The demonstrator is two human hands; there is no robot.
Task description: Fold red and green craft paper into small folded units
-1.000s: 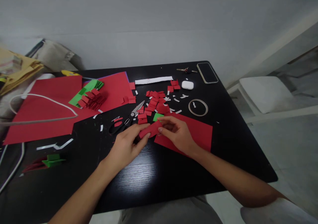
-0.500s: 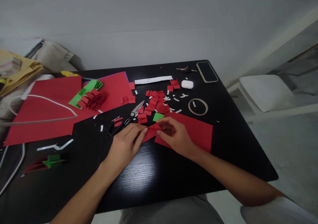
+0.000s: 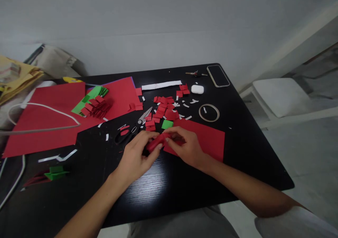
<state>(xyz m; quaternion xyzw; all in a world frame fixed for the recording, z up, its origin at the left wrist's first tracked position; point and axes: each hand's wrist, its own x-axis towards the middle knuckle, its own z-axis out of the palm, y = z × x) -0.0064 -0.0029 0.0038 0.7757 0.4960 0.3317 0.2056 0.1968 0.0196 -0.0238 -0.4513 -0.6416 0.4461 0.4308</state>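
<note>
Between both hands is a folded piece of red paper (image 3: 156,143), held above the near middle of the black table. My left hand (image 3: 139,151) grips its left end between thumb and fingers. At its right end, my right hand (image 3: 186,146) pinches the paper with thumb and forefinger. Beneath and right of my right hand lies a flat red sheet (image 3: 210,139). Just beyond my fingers are a small green paper square (image 3: 167,124) and a pile of small folded red pieces (image 3: 162,108). Scissors (image 3: 134,127) with black handles rest beyond my left hand, blades partly apart.
Large red sheets (image 3: 58,121) cover the left side, bearing folded green paper (image 3: 88,99). A white cable (image 3: 44,130) loops over them. A tape roll (image 3: 209,113), white case (image 3: 197,89), keys (image 3: 195,74) and phone (image 3: 218,76) lie right. White strips are scattered around.
The red paper has gone from lying fairly flat to a narrower, raised fold. My left fingers have wrapped further round it, the thumb now on its near side.
</note>
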